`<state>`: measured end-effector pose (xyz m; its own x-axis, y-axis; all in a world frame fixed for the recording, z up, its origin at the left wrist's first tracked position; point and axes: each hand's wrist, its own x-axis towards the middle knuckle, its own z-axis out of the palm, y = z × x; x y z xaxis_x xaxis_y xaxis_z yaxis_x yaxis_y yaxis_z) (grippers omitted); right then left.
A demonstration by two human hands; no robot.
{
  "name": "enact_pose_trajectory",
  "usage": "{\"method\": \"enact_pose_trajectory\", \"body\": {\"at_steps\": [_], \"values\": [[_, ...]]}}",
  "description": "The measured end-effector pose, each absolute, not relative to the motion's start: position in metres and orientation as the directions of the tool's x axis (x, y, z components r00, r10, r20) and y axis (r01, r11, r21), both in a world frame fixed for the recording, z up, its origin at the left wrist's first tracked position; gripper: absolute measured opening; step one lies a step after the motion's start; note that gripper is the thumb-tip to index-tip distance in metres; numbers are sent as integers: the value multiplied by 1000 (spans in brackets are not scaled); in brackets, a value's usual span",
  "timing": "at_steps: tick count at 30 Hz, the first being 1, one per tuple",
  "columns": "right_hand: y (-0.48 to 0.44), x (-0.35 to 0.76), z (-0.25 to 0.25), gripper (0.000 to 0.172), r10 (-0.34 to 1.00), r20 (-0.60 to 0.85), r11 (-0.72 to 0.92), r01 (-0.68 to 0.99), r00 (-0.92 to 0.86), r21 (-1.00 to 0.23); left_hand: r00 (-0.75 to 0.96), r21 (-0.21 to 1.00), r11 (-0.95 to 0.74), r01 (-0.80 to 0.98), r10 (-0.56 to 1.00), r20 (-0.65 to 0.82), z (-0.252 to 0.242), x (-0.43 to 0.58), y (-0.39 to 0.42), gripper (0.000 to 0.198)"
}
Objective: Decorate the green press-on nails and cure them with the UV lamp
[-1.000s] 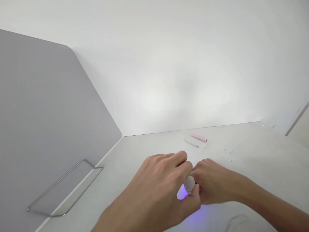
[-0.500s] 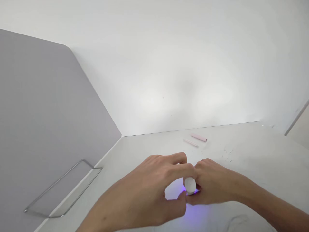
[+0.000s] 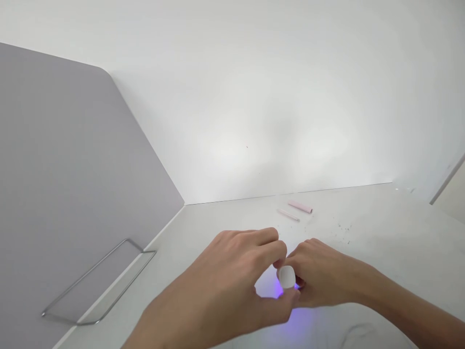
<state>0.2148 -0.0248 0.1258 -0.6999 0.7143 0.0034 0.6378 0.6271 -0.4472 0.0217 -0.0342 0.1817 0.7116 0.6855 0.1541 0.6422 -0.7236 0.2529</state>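
A small white UV lamp [image 3: 287,277] is at the lower middle of the view, its rounded square end facing me. Purple light from it falls on the white table below. My right hand [image 3: 319,271] is closed around the lamp from the right, and most of the lamp's body is hidden there. From the left, my left hand [image 3: 247,281] pinches about the white end. Its index finger is bent at the upper left of the end, and its thumb lies along the lower edge.
Beyond my hands, a pink tube-like cap [image 3: 300,207] and a thin pink stick [image 3: 288,215] lie on the table. Small dark crumbs [image 3: 343,230] are scattered to their right. A bent metal wire frame [image 3: 125,286] stands by the grey panel [image 3: 72,145] on the left.
My left thumb has moved right, under the lamp's white end, and the left index finger has drawn back to its upper left. The lamp and right hand have barely moved.
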Motion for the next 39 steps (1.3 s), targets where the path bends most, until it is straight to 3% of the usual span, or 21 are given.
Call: {"method": "enact_pose_trajectory", "body": {"at_steps": [6,8,12,15,18,22,26,32,39], "values": [[-23,215,130,37,711,-21,623,644,-703,-444,697,144,-734,664,677,235,178,24,-40,9],[-24,216,130,39,714,-22,620,646,-700,-445,709,187,-738,648,674,207,180,23,-40,7],[-25,217,129,39,726,-23,601,651,-687,-463,780,313,-768,558,615,119,186,18,-40,34],[-25,218,129,35,728,-10,597,641,-686,-483,796,328,-774,542,598,96,189,17,-38,40],[-25,217,127,39,728,4,601,634,-686,-487,775,344,-753,561,624,103,188,18,-36,33],[-23,216,124,45,720,15,611,624,-693,-488,729,287,-732,618,670,140,184,21,-35,9],[-22,216,122,48,721,25,615,623,-692,-484,730,250,-740,625,667,151,183,21,-36,6],[-21,217,119,32,723,24,610,622,-690,-490,807,345,-778,526,584,88,186,11,-32,47],[-21,217,119,24,703,24,622,599,-711,-504,846,356,-804,476,530,64,182,10,-27,43]]}}
